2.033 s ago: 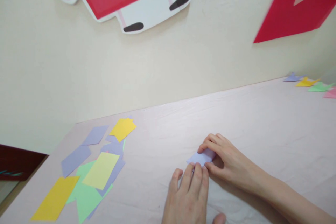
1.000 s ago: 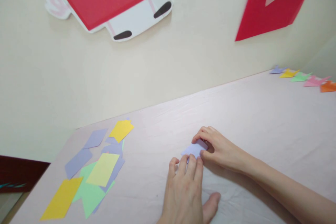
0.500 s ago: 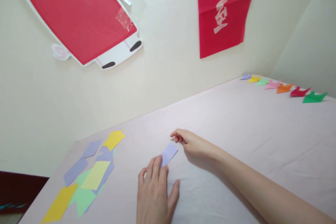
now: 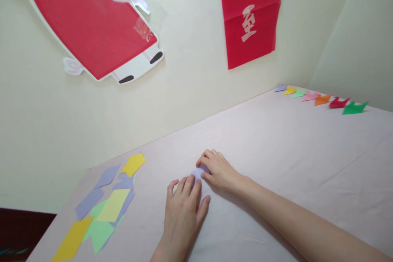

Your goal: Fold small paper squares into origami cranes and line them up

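Note:
A small light-purple piece of paper (image 4: 198,172) lies on the pale sheet, partly hidden under my fingers. My left hand (image 4: 184,206) is palm down with its fingers stretched out, the fingertips resting on the near left part of the paper. From the right, my right hand (image 4: 218,171) reaches over the far end of the paper, its thumb and curled fingers gripping that end. Whether the paper is folded there, I cannot see.
To the left lie loose papers: a yellow piece (image 4: 73,238), a pale yellow piece (image 4: 113,205), a green piece (image 4: 98,233) and purple pieces (image 4: 89,203). Small folded paper figures, including a green one (image 4: 355,108), line the far right edge. A wall (image 4: 184,90) stands behind.
My right hand has come down onto the far end of the purple paper and closed on it. My left fingers have slid forward over the paper. The view has shifted slightly.

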A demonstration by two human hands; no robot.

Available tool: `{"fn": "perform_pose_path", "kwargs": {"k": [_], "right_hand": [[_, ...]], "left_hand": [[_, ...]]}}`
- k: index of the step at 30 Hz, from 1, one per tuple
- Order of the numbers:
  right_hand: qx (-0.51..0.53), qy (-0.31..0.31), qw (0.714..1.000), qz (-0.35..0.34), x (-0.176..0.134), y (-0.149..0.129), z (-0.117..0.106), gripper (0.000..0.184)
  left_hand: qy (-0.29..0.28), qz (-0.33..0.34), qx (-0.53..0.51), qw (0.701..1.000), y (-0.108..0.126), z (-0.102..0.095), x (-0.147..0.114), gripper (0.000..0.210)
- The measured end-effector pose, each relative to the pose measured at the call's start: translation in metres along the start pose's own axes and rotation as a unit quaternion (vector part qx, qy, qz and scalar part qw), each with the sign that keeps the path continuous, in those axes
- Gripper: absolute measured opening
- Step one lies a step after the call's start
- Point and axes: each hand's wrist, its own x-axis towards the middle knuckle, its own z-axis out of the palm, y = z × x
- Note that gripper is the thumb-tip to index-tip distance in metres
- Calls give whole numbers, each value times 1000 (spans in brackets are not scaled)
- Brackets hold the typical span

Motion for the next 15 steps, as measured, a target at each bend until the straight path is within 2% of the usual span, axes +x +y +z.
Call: {"fn": "perform_pose_path", "kwargs": {"k": [9,12,15], "right_hand": [[-27,-29,999,-10,2,0,-5,23],[-17,-38,999,-11,0,-2,-7,21],[-4,-42,999,-25,-2,-2,-8,20]], "left_hand": [[0,11,62,998,-23,-12,-26,19],[-2,-3,46,999,-26,-12,-34,20],[-16,-48,-3,999,-26,-8,-33,19]]}}
